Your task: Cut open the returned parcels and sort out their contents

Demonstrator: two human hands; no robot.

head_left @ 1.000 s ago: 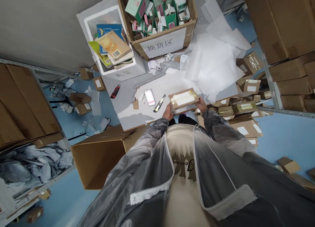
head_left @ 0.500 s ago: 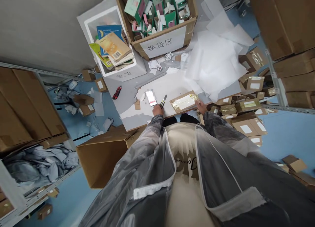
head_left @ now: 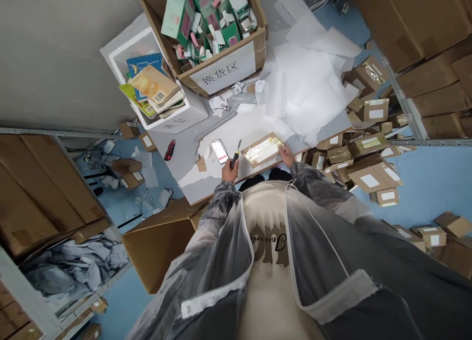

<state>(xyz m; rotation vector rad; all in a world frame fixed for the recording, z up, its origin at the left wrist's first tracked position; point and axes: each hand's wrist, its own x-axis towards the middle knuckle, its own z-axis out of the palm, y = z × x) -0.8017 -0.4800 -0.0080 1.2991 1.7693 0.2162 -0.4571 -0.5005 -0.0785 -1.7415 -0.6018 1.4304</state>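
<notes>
A flat brown parcel [head_left: 262,148] with a white label and shiny gold tape lies at the near edge of the white table [head_left: 206,175]. My right hand [head_left: 286,156] rests on its right end and holds it down. My left hand [head_left: 230,170] grips a yellow-and-black utility knife [head_left: 236,154], blade end pointing up and away, just left of the parcel. A phone [head_left: 219,151] lies on the table beside the knife.
A big carton [head_left: 216,69] of green and pink packets stands at the back, a white foam bin [head_left: 173,116] with booklets to its left. Loose white sheets [head_left: 306,84] cover the right side. Small parcels [head_left: 368,158] pile right; a red cutter [head_left: 169,149] lies left; an open carton [head_left: 162,241] stands below.
My left hand left the parcel, reached left to the utility knife on the table and picked it up. My right hand stayed on the parcel.
</notes>
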